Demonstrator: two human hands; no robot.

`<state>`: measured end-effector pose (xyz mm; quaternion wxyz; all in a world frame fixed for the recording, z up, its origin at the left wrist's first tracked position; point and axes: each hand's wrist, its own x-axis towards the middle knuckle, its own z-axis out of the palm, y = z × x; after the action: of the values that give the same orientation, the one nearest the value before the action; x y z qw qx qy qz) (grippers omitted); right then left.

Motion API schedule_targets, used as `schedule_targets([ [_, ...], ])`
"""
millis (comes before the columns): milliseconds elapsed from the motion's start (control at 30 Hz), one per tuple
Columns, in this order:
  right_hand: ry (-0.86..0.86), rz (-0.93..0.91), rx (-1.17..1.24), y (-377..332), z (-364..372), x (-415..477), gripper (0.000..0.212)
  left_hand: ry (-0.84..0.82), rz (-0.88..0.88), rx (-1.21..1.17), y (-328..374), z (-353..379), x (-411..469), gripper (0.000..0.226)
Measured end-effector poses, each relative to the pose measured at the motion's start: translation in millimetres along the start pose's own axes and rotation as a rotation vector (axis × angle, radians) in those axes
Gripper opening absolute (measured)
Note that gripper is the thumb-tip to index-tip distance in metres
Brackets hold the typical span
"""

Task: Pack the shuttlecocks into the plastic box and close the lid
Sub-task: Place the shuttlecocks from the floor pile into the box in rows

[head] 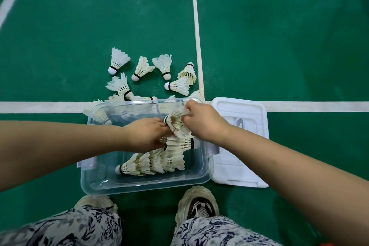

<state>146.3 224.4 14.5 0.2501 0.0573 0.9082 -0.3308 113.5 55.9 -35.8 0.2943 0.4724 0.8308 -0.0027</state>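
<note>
Below the left hand [147,134] and right hand [201,124]: cream trousers [75,229] printed with dark blue flowers; chunky off-white trainers [197,201], grey mesh tongue; forearms bare.

bright even light | soft shadows | wide-angle edge bending | blurred bottom edge

Shuttlecocks [119,61]: no print readable on corks or feathers.
Plastic box [139,186]: no label or brand readable.
Lid [239,109]: no lettering readable.
Court floor [79,26]: plain white lines, no writing or numbers.
</note>
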Motion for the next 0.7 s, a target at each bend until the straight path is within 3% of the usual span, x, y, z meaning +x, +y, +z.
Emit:
schedule_targets([
  [67, -0.071, 0.137, 0.099, -6.1, 4.5, 7.2, 0.031, 0.006, 0.011, 0.019, -0.2, 0.3, -2.0, 0.042],
  [167, -0.114, 0.297, 0.399, -12.3, 6.1, 18.3, 0.023, 0.039, 0.038, 0.016, -3.6, 4.5, -3.5, 0.052],
  [267, -0.165, 0.294, 0.413, -17.2, 11.2, 24.1, 0.010, 0.091, 0.034, 0.026, -8.7, 11.1, -4.2, 0.053],
  [433, -0.209, 0.320, 0.391, -18.2, 26.9, 32.9, 0.028, 0.151, 0.065, 0.036, -8.6, 15.7, -8.6, 0.053],
  [600, -0.201, 0.272, 0.426, -13.4, 30.7, 33.9, 0.017, 0.119, 0.037, 0.052, -10.0, 17.6, -9.3, 0.055],
  [700, -0.188, 0.255, 0.466, -11.1, 32.4, 31.4, 0.027, 0.117, 0.055, 0.052, -10.7, 15.7, -13.5, 0.057],
])
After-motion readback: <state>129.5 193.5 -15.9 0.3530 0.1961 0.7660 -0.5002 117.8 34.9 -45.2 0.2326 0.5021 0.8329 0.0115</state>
